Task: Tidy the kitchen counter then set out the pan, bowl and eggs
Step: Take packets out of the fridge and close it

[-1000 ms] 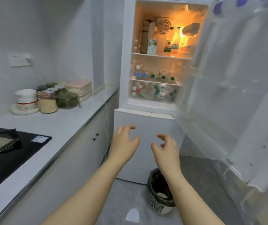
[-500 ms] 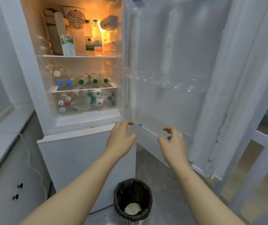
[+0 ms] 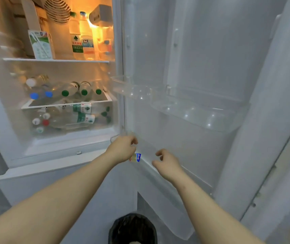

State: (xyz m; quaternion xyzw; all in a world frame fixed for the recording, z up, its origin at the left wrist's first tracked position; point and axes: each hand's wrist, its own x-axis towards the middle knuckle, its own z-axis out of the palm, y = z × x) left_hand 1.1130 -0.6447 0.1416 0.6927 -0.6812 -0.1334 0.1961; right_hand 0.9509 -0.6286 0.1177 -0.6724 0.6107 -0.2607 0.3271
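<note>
Left hand (image 3: 123, 148) and right hand (image 3: 167, 162) reach low into the open fridge (image 3: 61, 143), close by the bottom edge of the door (image 3: 202, 59). Fingers on both are loosely curled, and neither holds anything. My guess is it's an egg hunt, but no eggs show: the clear rack (image 3: 193, 111) on the door looks bare, and the shelves hold only bottles (image 3: 73, 90) lying flat. Pan and bowl are out of view. A bin (image 3: 131, 228) sits on the floor below.

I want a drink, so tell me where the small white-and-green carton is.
In the head view, upper left: the small white-and-green carton stands on the fridge's top glass shelf, left of the green-labelled clear plastic bottle.
</note>
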